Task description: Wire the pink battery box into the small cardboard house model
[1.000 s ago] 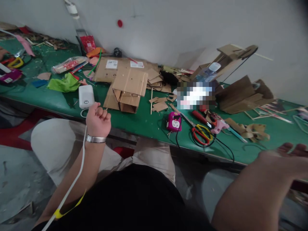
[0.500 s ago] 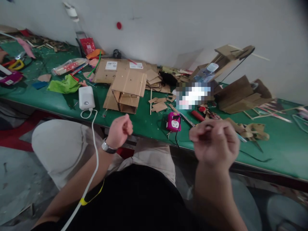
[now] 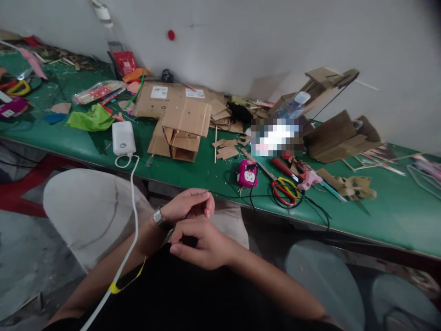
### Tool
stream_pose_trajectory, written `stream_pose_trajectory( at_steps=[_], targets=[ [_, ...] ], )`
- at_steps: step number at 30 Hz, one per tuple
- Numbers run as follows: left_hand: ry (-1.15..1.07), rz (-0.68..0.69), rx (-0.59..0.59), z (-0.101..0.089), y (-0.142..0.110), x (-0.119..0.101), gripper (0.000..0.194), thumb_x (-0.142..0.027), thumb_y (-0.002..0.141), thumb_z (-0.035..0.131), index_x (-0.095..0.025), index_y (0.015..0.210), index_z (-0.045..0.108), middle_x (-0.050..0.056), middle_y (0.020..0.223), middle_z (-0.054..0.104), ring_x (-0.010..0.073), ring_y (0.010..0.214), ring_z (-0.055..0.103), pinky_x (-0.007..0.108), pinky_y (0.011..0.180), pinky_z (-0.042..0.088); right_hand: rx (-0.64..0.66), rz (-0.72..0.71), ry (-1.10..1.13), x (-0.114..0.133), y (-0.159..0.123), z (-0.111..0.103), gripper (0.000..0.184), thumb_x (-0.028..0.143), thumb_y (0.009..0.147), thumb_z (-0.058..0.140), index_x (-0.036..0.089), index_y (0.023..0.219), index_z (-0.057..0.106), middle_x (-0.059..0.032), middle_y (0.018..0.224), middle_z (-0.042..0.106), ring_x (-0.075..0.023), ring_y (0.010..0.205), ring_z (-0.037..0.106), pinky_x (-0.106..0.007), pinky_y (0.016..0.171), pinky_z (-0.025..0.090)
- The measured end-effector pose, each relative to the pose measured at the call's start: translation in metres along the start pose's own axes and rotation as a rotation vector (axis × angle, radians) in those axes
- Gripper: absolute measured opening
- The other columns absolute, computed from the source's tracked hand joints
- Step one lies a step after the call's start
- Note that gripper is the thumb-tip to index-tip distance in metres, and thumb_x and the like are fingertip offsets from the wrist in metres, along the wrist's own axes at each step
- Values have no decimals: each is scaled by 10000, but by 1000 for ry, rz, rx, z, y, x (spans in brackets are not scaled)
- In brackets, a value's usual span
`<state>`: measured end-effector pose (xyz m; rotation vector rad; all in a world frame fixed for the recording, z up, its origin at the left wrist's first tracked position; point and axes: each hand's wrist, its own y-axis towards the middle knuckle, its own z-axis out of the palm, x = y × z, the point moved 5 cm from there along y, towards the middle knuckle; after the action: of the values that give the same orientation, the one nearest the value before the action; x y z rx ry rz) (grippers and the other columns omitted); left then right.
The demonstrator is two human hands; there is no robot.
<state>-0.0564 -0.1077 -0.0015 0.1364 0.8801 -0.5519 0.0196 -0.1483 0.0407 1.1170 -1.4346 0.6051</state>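
Note:
Both my hands are in front of my body, below the bench edge, close together. My left hand [image 3: 189, 203], with a metal-banded watch [image 3: 158, 216] at the wrist, has curled fingers. A thin dark line runs from near its fingertips along the bench edge toward the purple socket block [image 3: 247, 174]; what those fingers hold is not clear. Just below, my right hand [image 3: 206, 243] bends its fingers toward the thumb, contents hidden. Nearest on the bench is an open-ended cardboard box structure [image 3: 186, 119]. Red-and-yellow-handled scissors [image 3: 285, 191] lie to the right, beside a pink glue gun [image 3: 309, 179].
A white power bank [image 3: 123, 138] with a white cable [image 3: 135, 202] stands at left; the cable crosses my left forearm. Cardboard scraps [image 3: 227, 149], a plastic bottle [image 3: 292, 105] and a cardboard construction [image 3: 342, 138] occupy the green bench [image 3: 396, 220]. Grey stools [image 3: 324, 280] stand below right.
My right hand has swept from the far right, past the scissors, to beside my left hand. My left hand has moved right, away from the power bank, and slightly down.

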Motion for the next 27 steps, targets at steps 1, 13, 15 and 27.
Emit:
stream_pose_trajectory(
  at_steps=[1,13,15,27],
  targets=[
    [-94,46,-64,-5,0,-4,435,-493,977,675,-156,710,602,17,662,536,134,635,528,266,629,426,0,13,5,-2,-1,0,219,340,1028,626,176,888,659,-20,806,697,-119,717,622,-248,688,519],
    [-22,310,-592,-50,-6,-21,449,-439,946,701,-183,677,449,-93,561,273,51,463,232,195,475,207,-757,119,-161,-41,-30,-93,325,479,958,734,184,838,667,-98,1068,664,-143,780,623,-265,621,501],
    [98,281,-569,-48,-3,-16,482,-503,898,743,-185,670,460,-87,564,285,55,479,253,203,481,181,-784,157,-136,-49,-30,-105,341,496,918,777,185,831,668,-65,978,659,-117,693,576,-248,574,475],
    [392,209,-331,-36,0,-13,256,-330,874,577,-180,672,531,-28,615,415,106,571,332,270,552,270,-710,300,460,-78,4,-89,467,494,715,940,207,744,572,-25,776,779,-86,463,539,-206,398,416]
  ],
)
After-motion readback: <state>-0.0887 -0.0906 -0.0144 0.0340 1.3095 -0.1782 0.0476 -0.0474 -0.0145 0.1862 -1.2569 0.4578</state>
